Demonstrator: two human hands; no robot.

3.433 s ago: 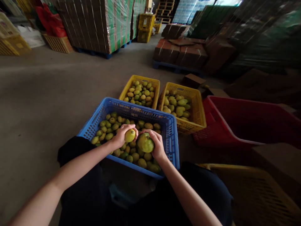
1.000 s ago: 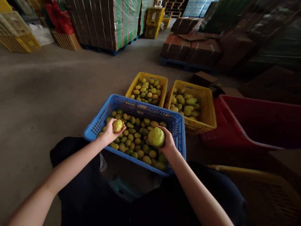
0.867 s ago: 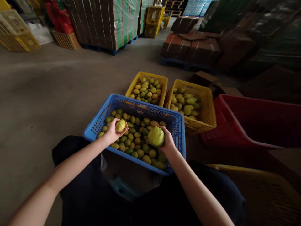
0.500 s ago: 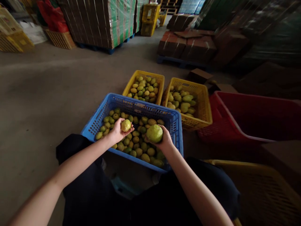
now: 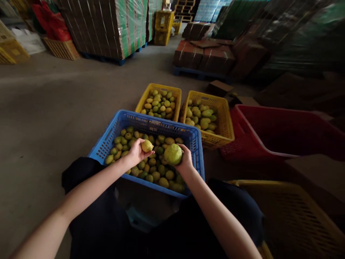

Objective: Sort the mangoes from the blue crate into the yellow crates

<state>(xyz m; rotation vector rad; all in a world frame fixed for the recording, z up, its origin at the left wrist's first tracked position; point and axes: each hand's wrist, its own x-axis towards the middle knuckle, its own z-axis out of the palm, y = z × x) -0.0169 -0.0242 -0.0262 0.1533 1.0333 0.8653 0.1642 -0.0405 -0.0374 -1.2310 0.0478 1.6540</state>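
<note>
My left hand (image 5: 137, 154) is closed around a small yellow lemon (image 5: 147, 146), its tip pointing right. A much larger, bumpy green-yellow lemon (image 5: 173, 154) fills my right hand (image 5: 185, 158), whose fingers wrap its right side and underside. Both hands are above a blue plastic crate (image 5: 145, 117) in front of my knees. Inside that crate lie many green and yellowish lemons (image 5: 163, 182), partly covered by my hands and forearms.
Behind the blue crate stand a yellow crate (image 5: 178, 102) of small lemons and another yellow crate (image 5: 226, 124) of larger ones. To the right are a red bin (image 5: 234, 144) and a yellow basket (image 5: 269, 184). Wrapped stacks on pallets (image 5: 94, 32) stand farther back.
The view has shifted slightly, so the crates sit farther left. The small lemon has turned in my left hand, its tip now to the right. Both hands keep their lemons.
</note>
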